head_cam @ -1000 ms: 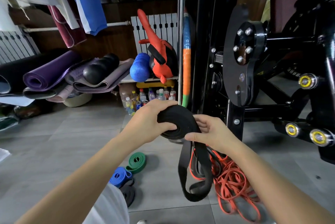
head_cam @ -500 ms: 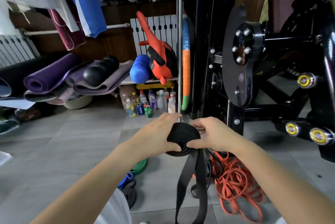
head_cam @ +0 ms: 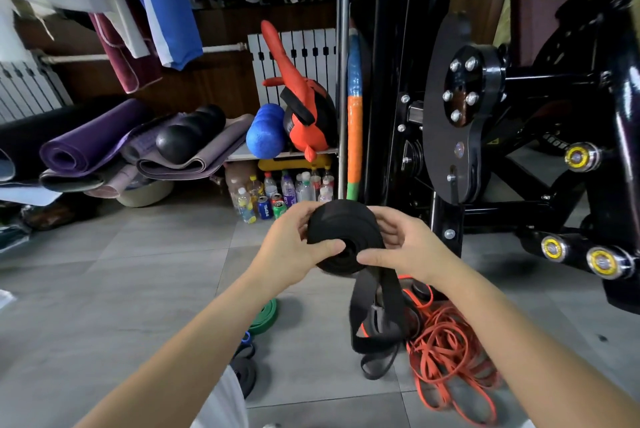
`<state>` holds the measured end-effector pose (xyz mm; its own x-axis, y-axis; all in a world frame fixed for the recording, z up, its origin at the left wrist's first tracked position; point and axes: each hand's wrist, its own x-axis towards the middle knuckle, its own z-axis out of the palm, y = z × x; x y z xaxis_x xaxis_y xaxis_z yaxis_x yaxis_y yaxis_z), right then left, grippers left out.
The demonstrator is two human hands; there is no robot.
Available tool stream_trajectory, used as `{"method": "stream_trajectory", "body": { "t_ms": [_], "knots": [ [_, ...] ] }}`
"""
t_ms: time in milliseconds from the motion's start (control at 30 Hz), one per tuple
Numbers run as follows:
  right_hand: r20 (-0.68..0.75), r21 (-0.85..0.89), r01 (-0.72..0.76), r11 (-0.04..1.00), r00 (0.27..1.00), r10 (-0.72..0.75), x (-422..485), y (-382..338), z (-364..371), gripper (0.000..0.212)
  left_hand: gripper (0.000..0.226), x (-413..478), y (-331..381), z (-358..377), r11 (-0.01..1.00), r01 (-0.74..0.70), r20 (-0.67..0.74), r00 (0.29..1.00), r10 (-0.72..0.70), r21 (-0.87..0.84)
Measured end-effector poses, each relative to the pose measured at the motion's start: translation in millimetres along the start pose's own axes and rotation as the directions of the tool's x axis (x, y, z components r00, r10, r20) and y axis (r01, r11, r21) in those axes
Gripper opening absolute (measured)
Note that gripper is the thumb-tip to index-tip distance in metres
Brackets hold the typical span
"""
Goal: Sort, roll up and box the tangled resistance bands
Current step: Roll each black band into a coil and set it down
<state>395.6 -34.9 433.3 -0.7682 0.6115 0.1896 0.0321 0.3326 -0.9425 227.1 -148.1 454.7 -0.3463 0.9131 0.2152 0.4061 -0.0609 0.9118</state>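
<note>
A wide black resistance band is wound into a thick roll that I hold above the floor. My left hand grips the roll's left side, thumb on its face. My right hand grips the right side, thumb near the roll's centre. The band's loose tail hangs below in a loop. On the floor lie a tangle of thin orange bands, a rolled green band, a rolled blue band and a rolled black band, the last three partly hidden by my left forearm.
A black weight machine stands close on the right. Bottles and cans crowd the floor under a shelf with a blue foam roller. Rolled mats lie at the left. Grey tile floor spreads to the left.
The roll has grown thicker and the hanging tail shorter as both hands turned it. The hands dipped, then rose again with the roll.
</note>
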Motion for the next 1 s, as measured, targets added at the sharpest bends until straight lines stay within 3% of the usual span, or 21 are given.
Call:
{"method": "stream_trajectory", "body": {
  "t_ms": [100,167,533,733,800,867,933,1000],
  "knots": [
    [-0.021,-0.029,0.006,1.000,1.000,-0.006,6,-2,-10,0.053,0.041,-7,-12,12,0.956,0.078,-0.055,0.994,-0.098,-0.281],
    [-0.051,-0.035,0.005,0.999,0.999,-0.007,6,-1,-13,0.049,0.040,-8,-17,17,0.922,0.096,-0.066,0.989,-0.130,-0.375],
    [-0.137,-0.012,0.067,0.998,0.988,-0.068,0,4,-6,0.042,0.041,-5,-18,13,0.867,0.097,-0.008,0.993,-0.116,-0.488],
    [-0.057,0.041,0.046,0.998,0.997,-0.044,0,6,-3,0.044,0.048,-12,-27,24,0.725,0.203,0.061,0.974,-0.217,-0.659],
    [-0.010,-0.087,0.026,0.996,1.000,-0.027,1,1,-8,0.040,0.047,-12,-28,23,0.864,0.221,0.067,0.975,-0.214,-0.452],
    [0.052,-0.284,0.012,0.959,0.999,0.002,4,-3,-11,0.038,0.066,-8,-25,17,0.993,0.118,0.069,0.991,-0.116,-0.030],
    [0.103,-0.427,-0.010,0.904,0.993,0.060,6,-5,-8,0.041,0.090,-2,-19,10,0.947,-0.068,0.148,0.989,0.022,0.314],
    [0.127,-0.497,-0.015,0.868,0.988,0.090,7,-4,-2,0.043,0.089,6,-10,9,0.793,-0.212,0.283,0.958,0.051,0.572]
  ]
}}
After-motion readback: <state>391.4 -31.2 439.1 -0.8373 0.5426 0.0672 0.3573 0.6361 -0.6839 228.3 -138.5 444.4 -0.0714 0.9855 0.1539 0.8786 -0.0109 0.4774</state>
